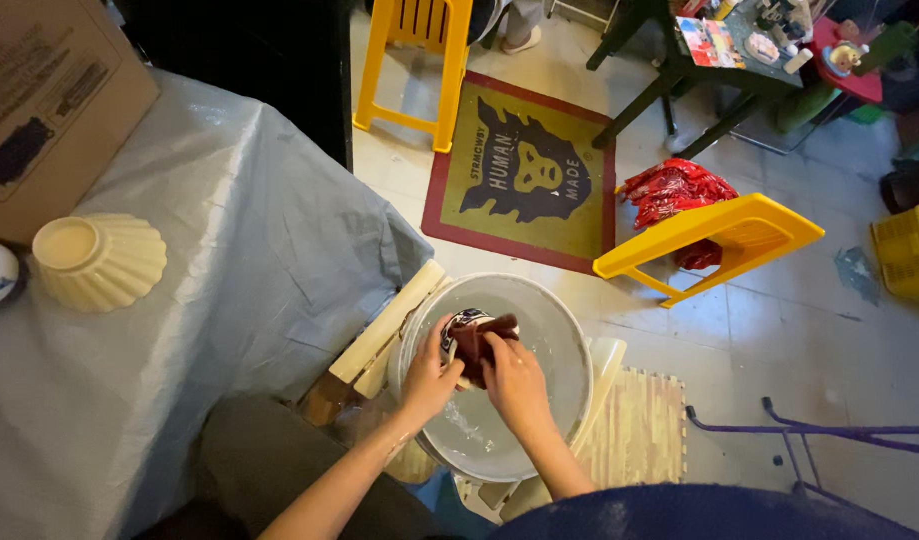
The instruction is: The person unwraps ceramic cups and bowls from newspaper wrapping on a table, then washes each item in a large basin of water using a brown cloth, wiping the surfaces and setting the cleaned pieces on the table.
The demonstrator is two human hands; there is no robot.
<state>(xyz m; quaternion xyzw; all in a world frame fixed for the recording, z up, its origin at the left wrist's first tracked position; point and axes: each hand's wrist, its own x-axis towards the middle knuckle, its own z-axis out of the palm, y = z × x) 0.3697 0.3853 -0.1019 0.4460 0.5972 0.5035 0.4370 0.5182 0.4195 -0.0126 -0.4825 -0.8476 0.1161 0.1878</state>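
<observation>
Over the round white plastic basin of water (pixel 570 345), the left hand (pixel 430 380) closes around a small blue-and-white ceramic bowl (pixel 462 322) while the right hand (pixel 518 385) presses a dark maroon cloth (pixel 480 340) into it; wiping goes best with the bowl gripped firmly, low over the water.

Both hands (pixel 475 375) — cloth (pixel 477 338), basin (pixel 570 330)

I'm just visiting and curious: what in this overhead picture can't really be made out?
- Patterned dish, head view: mostly covered by the dark red cloth and both hands, left hand, right hand.
- Cardboard box: cut off by the top-left edge.
- Clutter on the dark table: too small to identify.
</observation>
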